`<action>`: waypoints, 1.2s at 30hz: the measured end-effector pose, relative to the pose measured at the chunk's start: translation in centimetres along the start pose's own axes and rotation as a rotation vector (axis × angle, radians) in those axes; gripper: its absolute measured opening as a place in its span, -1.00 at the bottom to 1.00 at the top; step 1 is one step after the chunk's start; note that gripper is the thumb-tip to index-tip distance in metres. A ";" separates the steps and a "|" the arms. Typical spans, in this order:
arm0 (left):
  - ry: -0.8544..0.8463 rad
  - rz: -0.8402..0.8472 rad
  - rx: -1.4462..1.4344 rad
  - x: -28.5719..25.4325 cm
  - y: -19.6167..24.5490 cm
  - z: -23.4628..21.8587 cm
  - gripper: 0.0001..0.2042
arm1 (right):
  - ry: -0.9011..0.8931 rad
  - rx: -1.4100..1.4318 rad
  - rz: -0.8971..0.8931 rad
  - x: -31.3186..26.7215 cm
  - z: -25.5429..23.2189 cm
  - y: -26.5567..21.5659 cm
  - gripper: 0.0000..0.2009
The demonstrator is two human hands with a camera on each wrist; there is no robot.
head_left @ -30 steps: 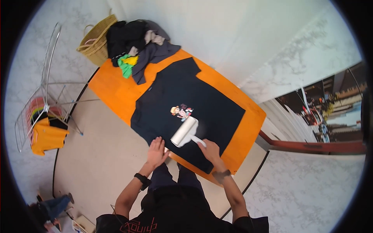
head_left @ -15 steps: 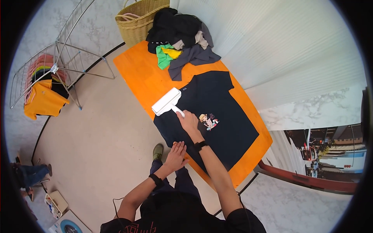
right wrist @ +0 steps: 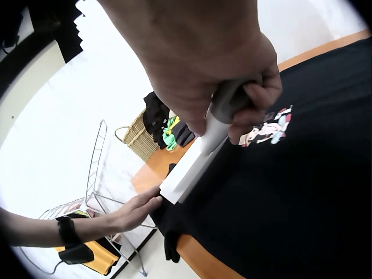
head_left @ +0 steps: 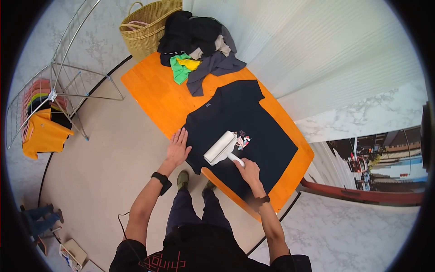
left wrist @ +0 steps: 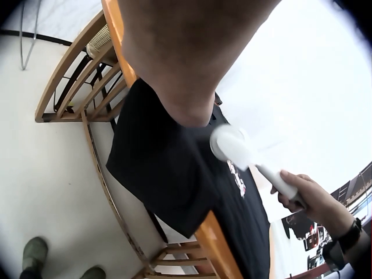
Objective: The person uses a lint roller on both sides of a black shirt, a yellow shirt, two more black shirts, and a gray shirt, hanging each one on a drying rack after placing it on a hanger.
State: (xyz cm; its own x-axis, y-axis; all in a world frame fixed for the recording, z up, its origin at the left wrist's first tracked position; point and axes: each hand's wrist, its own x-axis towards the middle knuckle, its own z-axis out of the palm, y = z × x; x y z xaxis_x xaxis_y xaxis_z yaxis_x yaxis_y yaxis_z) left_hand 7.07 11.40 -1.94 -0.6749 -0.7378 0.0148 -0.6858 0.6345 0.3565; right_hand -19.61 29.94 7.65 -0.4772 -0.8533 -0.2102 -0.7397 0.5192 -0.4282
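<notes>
Roller [head_left: 220,148], one, white: over the middle of the shirt, its handle [right wrist: 215,129] in the person's right hand [head_left: 249,172]. Grip: fingers curled round the handle, thumb along it. Seen from above, the head lies ahead and to the left of this hand; its long axis crosses the handle, slanting from the near edge of the table towards the print [head_left: 243,141], part of which it hides. Whether the head touches the cloth, I cannot tell

Left hand [head_left: 178,147], one: palm down, fingers extended, thumb apart, at the shirt's near edge by the sleeve. It holds nothing. The head lies between the two hands, the right being the nearer, by way of the handle

Shirt [head_left: 272,149], one, black: spread on the table [head_left: 154,95], neck towards the heap, hem towards the opposite end

Heap [head_left: 195,36], dark clothes with green and yellow pieces: at the table's far end, beside a wicker basket [head_left: 142,41]

Rack [head_left: 52,95], one, metal: on the left, garments hanging
</notes>
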 end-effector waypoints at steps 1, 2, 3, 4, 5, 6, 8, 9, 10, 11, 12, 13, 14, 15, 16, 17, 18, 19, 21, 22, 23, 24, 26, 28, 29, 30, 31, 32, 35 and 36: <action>-0.009 0.016 0.001 -0.1 -0.2 0.1 -0.29 | -0.018 -0.003 0.008 -0.6 0.1 0.5 -0.59; 0.008 -0.019 0.033 -0.1 -0.4 0.1 -0.29 | -0.034 -0.005 0.014 -0.9 0.1 1.0 -0.60; 0.026 -0.056 0.065 -0.1 -0.4 0.2 -0.29 | -0.026 0.002 0.028 -1.2 0.1 1.4 -0.60; 0.020 -0.042 0.068 -0.1 -0.3 0.4 -0.29 | -0.028 -0.001 0.034 -1.5 0.1 1.8 -0.60; 0.031 -0.088 0.071 -0.2 -0.1 0.3 -0.29 | -0.030 -0.004 0.040 -1.9 0.0 2.0 -0.61; 0.044 -0.134 0.073 -0.1 0.1 0.1 -0.28 | -0.024 0.000 0.051 -2.1 0.0 2.2 -0.61; 0.057 -0.115 0.065 0.2 0.6 -0.2 -0.28 | -0.053 0.004 0.048 -2.4 -0.3 2.2 -0.62; 0.072 -0.110 0.057 0.5 0.8 -0.4 -0.27 | -0.046 0.004 0.054 -2.4 -0.5 2.0 -0.62; 0.070 -0.101 0.056 0.8 0.8 -0.7 -0.27 | -0.052 0.016 0.052 -2.4 -0.5 1.8 -0.62; 0.046 -0.016 0.057 1.3 0.7 -0.7 -0.27 | -0.059 0.029 0.053 -2.4 -0.5 1.6 -0.62; 0.022 0.070 0.057 1.8 0.7 -0.7 -0.26 | -0.055 0.029 0.065 -2.3 -0.3 1.3 -0.62; 0.017 0.082 0.052 2.3 0.7 -0.7 -0.26 | -0.042 0.043 0.043 -2.0 0.0 1.0 -0.62; -0.005 0.075 0.053 2.7 0.5 -0.5 -0.26 | -0.030 0.057 0.022 -1.8 0.0 0.9 -0.62; -0.028 0.068 0.055 2.8 0.2 -0.2 -0.25 | -0.029 0.057 0.037 -1.7 -0.1 0.9 -0.62; -0.038 0.079 0.052 2.9 -0.2 -0.1 -0.25 | -0.049 0.056 0.042 -1.6 -0.2 0.9 -0.61; -0.037 0.070 0.065 2.9 -0.5 0.0 -0.24 | -0.069 0.056 0.049 -2.0 -0.2 1.2 -0.60; -0.035 0.063 0.077 2.9 -0.7 0.1 -0.23 | -0.066 0.059 0.066 -2.6 -0.3 1.8 -0.60; -0.042 0.076 0.073 2.9 -0.8 0.2 -0.23 | -0.072 0.059 0.070 -3.3 -0.7 2.6 -0.61; -0.054 0.016 0.100 2.9 -0.7 0.1 -0.22 | -0.072 0.059 0.084 -5.0 -1.5 4.9 -0.61; -0.046 0.015 0.108 2.9 -0.7 0.1 -0.21 | -0.074 0.048 0.110 -6.3 -1.9 6.2 -0.61; -0.049 0.023 0.106 2.9 -0.6 0.2 -0.21 | -0.077 0.038 0.136 -7.6 -2.3 7.6 -0.61; -0.051 0.011 0.116 2.9 -0.5 0.1 -0.21 | -0.108 0.034 0.185 -8.9 -2.9 9.1 -0.60; -0.046 0.001 0.134 2.9 -0.7 0.4 -0.20 | -0.126 0.044 0.235 -11.7 -4.1 11.8 -0.60; -0.055 0.003 0.160 3.0 -0.5 0.0 -0.20 | -0.141 0.059 0.289 -14.4 -4.9 14.7 -0.60; -0.062 -0.007 0.179 3.1 -0.3 -0.1 -0.20 | -0.138 0.044 0.309 -15.8 -5.2 16.3 -0.60; -0.064 0.001 0.199 3.1 -0.3 -0.1 -0.21 | -0.139 0.030 0.330 -17.0 -5.6 17.5 -0.60; -0.072 0.012 0.205 3.0 -0.3 0.0 -0.21 | -0.139 0.040 0.340 -18.4 -5.9 18.7 -0.60; -0.084 0.005 0.219 3.1 -0.1 -0.3 -0.22 | -0.146 0.029 0.376 -19.6 -6.5 19.4 -0.61; -0.108 -0.006 0.247 3.1 0.6 -0.6 -0.23 | -0.137 0.017 0.417 -22.9 -7.7 22.0 -0.62; -0.082 -0.020 0.231 2.9 0.9 -0.4 -0.24 | -0.124 0.005 0.418 -23.8 -7.7 22.5 -0.62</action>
State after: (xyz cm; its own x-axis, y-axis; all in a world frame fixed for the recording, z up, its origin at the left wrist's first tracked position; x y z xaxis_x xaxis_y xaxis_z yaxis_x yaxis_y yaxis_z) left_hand 4.65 9.71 -1.19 -0.6736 -0.7359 -0.0693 -0.7373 0.6624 0.1329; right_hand -28.55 62.35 9.76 -0.6742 -0.5696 -0.4701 -0.4925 0.8211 -0.2885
